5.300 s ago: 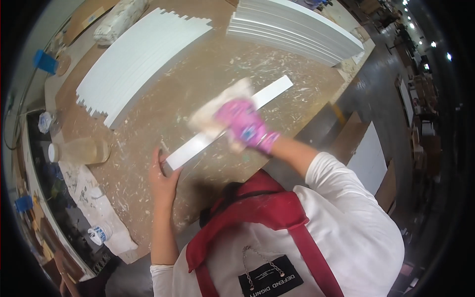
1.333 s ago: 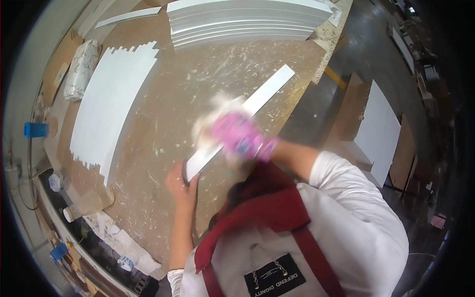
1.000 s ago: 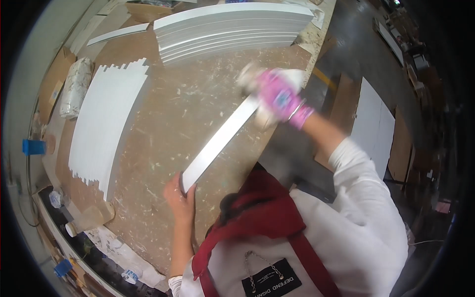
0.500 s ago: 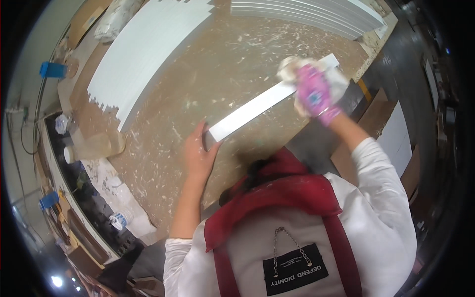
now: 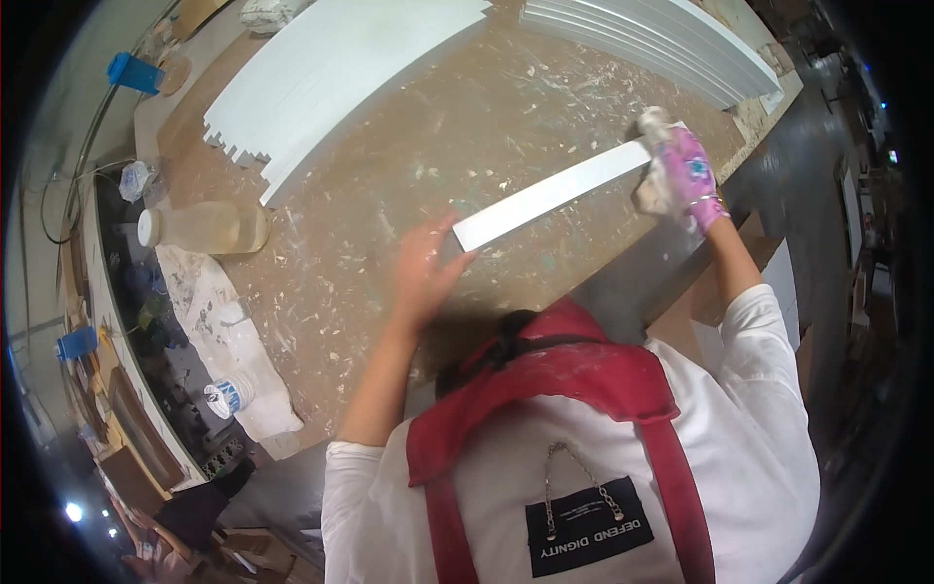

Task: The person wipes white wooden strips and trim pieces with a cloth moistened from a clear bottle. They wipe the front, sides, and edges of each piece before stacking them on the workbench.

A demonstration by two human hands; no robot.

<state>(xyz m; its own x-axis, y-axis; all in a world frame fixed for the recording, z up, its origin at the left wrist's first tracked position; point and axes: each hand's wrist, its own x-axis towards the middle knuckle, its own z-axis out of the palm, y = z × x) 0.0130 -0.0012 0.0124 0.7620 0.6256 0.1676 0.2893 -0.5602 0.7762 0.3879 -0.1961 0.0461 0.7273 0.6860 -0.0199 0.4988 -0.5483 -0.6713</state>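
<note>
A long white slat point(image 5: 553, 198) lies slantwise over the spattered brown tabletop, its near end toward my left hand. My bare left hand point(image 5: 424, 275) grips that near end between thumb and fingers. At the slat's other end, my right hand point(image 5: 693, 173), in a pink patterned glove, presses an off-white rag point(image 5: 659, 191) around it. The rag hides the slat's far tip and some of my right fingers.
White slats point(image 5: 331, 92) lie side by side at the upper left; more slats point(image 5: 642, 44) are at the upper right. A jar of yellowish liquid point(image 5: 216, 229) lies by the left edge, near a stained cloth point(image 5: 209, 302) and a white tub point(image 5: 230, 394). Cardboard point(image 5: 696, 311) stands right of the table.
My right hand and the rag have moved outward to the slat's far end. My left hand still grips the near end. The whole view has shifted somewhat.
</note>
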